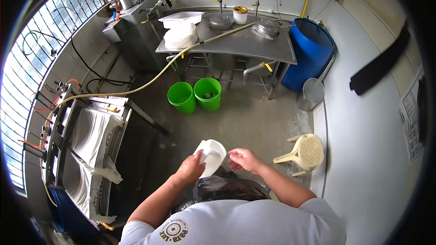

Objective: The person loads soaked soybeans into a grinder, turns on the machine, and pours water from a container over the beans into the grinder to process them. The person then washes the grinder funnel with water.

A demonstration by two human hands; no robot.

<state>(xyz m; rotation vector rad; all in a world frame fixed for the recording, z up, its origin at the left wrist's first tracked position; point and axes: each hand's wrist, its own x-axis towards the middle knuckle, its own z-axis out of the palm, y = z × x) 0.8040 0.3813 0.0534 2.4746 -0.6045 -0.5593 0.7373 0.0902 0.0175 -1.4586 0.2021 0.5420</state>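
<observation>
My left hand (pixel 190 168) grips the edge of a shallow white plastic container (pixel 213 155), tilted so that its hollow inside shows. Just to the right of the container is my right hand (pixel 243 159), apart from it, with its fingers loosely bent and nothing visible in them. Shiny black plastic (pixel 227 188) covers the front of my body below both hands. On the floor beyond stand two bright green buckets (pixel 180 97); the right one has something dark and small at its bottom.
A steel table (pixel 236 47) at the back carries a white tray (pixel 181 18), a white bundle and a lidded tub. A blue barrel (pixel 309 45) and cream stool (pixel 309 153) stand right. Left is a frame with white cloth (pixel 93 131); a yellowish hose (pixel 150 81) crosses above.
</observation>
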